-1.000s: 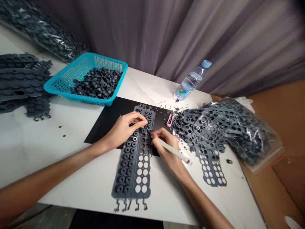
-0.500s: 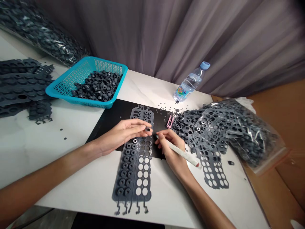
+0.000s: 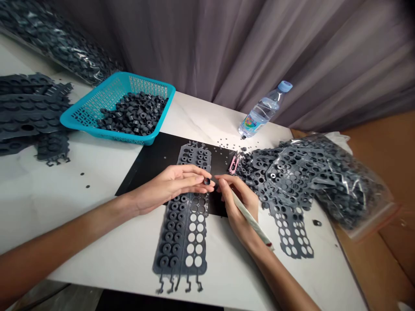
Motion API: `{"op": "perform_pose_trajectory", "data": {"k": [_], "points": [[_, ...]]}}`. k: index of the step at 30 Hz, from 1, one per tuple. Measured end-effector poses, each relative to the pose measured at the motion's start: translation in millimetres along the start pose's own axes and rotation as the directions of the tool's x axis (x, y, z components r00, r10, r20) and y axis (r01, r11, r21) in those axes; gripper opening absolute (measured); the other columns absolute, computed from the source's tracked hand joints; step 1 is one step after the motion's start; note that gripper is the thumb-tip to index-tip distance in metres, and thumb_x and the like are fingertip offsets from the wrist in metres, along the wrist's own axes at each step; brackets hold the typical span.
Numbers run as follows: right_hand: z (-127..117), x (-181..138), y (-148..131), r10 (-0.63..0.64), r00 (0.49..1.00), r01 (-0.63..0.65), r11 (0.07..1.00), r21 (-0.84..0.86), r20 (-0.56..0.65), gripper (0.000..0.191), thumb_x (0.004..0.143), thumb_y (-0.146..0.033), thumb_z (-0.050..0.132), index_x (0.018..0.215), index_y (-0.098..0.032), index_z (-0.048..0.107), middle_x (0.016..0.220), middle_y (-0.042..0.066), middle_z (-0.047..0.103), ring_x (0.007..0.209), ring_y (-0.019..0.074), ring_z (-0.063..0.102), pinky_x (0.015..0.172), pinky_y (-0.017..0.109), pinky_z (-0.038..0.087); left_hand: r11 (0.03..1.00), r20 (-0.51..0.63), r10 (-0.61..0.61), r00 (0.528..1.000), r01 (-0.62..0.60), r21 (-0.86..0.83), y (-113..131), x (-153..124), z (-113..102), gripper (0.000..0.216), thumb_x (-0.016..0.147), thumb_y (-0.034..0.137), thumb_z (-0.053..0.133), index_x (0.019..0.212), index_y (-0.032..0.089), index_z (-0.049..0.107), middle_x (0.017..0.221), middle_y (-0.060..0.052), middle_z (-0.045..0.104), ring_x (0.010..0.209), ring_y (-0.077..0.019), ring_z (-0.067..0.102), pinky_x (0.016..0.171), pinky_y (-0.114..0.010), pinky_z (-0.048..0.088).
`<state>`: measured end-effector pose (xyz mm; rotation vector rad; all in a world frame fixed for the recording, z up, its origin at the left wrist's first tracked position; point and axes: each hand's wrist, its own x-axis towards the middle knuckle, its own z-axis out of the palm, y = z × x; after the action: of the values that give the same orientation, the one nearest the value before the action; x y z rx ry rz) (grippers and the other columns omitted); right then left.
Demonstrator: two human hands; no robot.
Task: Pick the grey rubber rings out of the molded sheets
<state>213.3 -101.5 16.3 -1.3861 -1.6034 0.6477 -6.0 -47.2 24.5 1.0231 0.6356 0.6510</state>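
Note:
My left hand (image 3: pixel 181 183) is closed, pinching a small black rubber bushing (image 3: pixel 207 181) between thumb and fingertips, its round hole turned towards me. Just to the right, my right hand (image 3: pixel 238 201) grips a pen-like tool wrapped in whitish tape (image 3: pixel 251 220); its tip is hidden by the fingers. A small gap separates the two hands. Beneath them lies a long dark grey moulded rubber sheet (image 3: pixel 181 242). Its left columns still hold round bushings, while many holes on its right side are bare.
A blue basket (image 3: pixel 73 119) of loose bushings stands at back left, beside stacked sheets (image 3: pixel 29 108) and a bulky clear bag (image 3: pixel 71 47). Right of the black mat (image 3: pixel 136 172) are pink snips (image 3: pixel 233 164), a water bottle (image 3: pixel 261 112), punched sheet scraps (image 3: pixel 292 172) and a plastic bag (image 3: pixel 359 203).
The bushing in my left hand has turned so its hole shows. My right hand has shifted slightly right, and the taped tool is tilted more steeply. The view has moved a little.

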Motion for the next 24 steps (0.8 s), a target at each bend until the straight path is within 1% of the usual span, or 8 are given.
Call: {"op": "perform_pose_trajectory", "data": {"k": [5,9,11,13,15,16,20,24], "points": [[1,-2,-3,-0.086,0.996,0.087,0.996,-0.026,0.03,0.012,0.1,-0.034,0.07,0.104,-0.024,0.074,0.09,0.002,0.072,0.076,0.0178,0.067,0.072,0.03,0.052,0.99,-0.036,0.056,0.998,-0.051,0.13,-8,5,5,0.025,0.1,0.036,0.07,0.117,0.017,0.069,0.109,-0.009,0.08,0.109,-0.0224,0.076,0.104,-0.035,0.058],[5,-3,-8,-0.093,0.993,0.096,0.994,-0.046,0.067,0.011,0.101,-0.031,0.068,0.103,-0.022,0.074,0.088,0.002,0.07,0.072,0.0168,0.064,0.068,0.03,0.05,0.913,-0.095,0.19,0.977,-0.14,0.382,-11,5,10,0.022,0.1,0.04,0.069,0.111,0.021,0.068,0.102,-0.002,0.078,0.097,-0.0187,0.076,0.09,-0.03,0.061],[0,0,-10,-0.082,0.996,0.084,0.994,-0.069,0.027,0.013,0.103,-0.031,0.065,0.1,-0.022,0.073,0.09,0.003,0.072,0.074,0.0172,0.065,0.069,0.03,0.05,0.821,-0.13,0.281,0.951,-0.168,0.546,-9,4,10,0.02,0.101,0.041,0.067,0.109,0.023,0.069,0.101,0.0,0.076,0.095,-0.0172,0.073,0.087,-0.028,0.059],[-12,7,-7,-0.064,0.994,0.051,0.988,-0.148,-0.084,0.015,0.103,-0.033,0.065,0.098,-0.021,0.073,0.091,0.003,0.073,0.075,0.0179,0.065,0.072,0.031,0.051,0.689,-0.131,0.374,0.918,-0.181,0.701,-7,3,6,0.016,0.102,0.039,0.066,0.107,0.024,0.069,0.103,0.001,0.074,0.094,-0.0163,0.07,0.087,-0.029,0.056],[-29,15,4,-0.088,0.971,0.02,0.957,-0.29,-0.223,0.019,0.102,-0.037,0.064,0.096,-0.021,0.073,0.089,0.004,0.073,0.073,0.0186,0.064,0.073,0.033,0.05,0.534,-0.073,0.424,0.903,-0.183,0.825,-6,2,0,0.013,0.103,0.036,0.064,0.109,0.025,0.069,0.109,0.001,0.071,0.099,-0.0179,0.066,0.092,-0.032,0.053],[-39,19,12,-0.118,0.963,0.018,0.926,-0.376,-0.242,0.022,0.103,-0.039,0.063,0.098,-0.02,0.073,0.091,0.006,0.073,0.075,0.0198,0.064,0.074,0.034,0.05,0.458,-0.034,0.428,0.903,-0.184,0.87,-7,1,-3,0.013,0.103,0.034,0.063,0.111,0.025,0.068,0.112,0.0,0.07,0.104,-0.0194,0.064,0.095,-0.035,0.051],[-71,29,45,-0.158,0.968,-0.011,0.75,-0.661,-0.196,0.033,0.106,-0.044,0.052,0.099,-0.02,0.074,0.097,0.01,0.075,0.088,0.0273,0.067,0.081,0.04,0.048,0.238,0.055,0.438,0.898,-0.175,0.955,-11,2,-12,0.016,0.102,0.031,0.063,0.117,0.023,0.066,0.118,-0.005,0.063,0.113,-0.0244,0.057,0.103,-0.042,0.048],[-78,28,49,-0.157,0.97,-0.024,0.691,-0.723,-0.183,0.037,0.107,-0.046,0.051,0.1,-0.018,0.074,0.096,0.013,0.074,0.086,0.0293,0.066,0.079,0.041,0.047,0.16,0.069,0.478,0.876,-0.164,0.973,-12,3,-14,0.015,0.102,0.031,0.062,0.114,0.022,0.066,0.114,-0.005,0.065,0.115,-0.0267,0.053,0.104,-0.045,0.046]]}}
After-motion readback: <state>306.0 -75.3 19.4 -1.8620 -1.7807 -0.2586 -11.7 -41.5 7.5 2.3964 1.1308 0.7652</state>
